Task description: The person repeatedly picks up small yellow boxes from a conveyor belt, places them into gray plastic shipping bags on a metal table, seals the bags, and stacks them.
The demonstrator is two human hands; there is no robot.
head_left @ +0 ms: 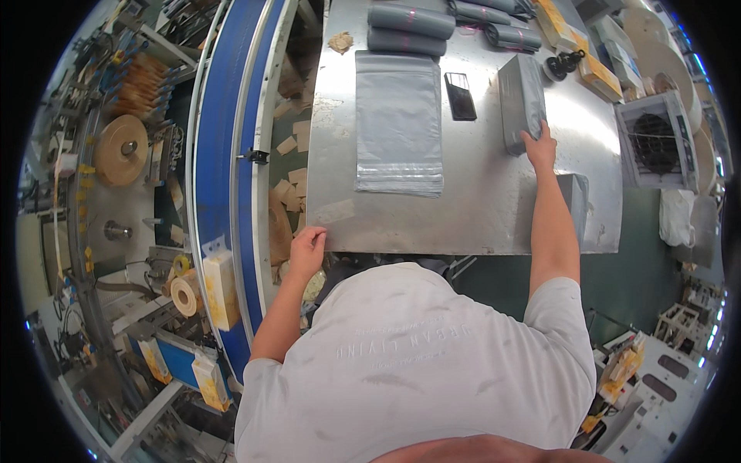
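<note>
A box-shaped package in grey plastic point(522, 100) stands on the right part of the metal table, and my right hand point(542, 147) grips its near end, thumb on one side and fingers on the other. Beside the table's near left corner, my left hand point(309, 248) is held with curled fingers, and nothing shows in it. A flat stack of grey plastic mailing bags point(399, 119) lies left of the package. Between them rests a black phone point(461, 96). Partly behind my right forearm sits another grey wrapped package point(573, 194).
Rolled bundles of grey bags point(411, 29) lie along the far side of the metal table point(463, 220). A black knobbed object point(562, 65) and yellow-white boxes point(598, 76) stand at far right. To the left runs a blue conveyor belt point(218, 147) carrying a yellow-white pack point(222, 289).
</note>
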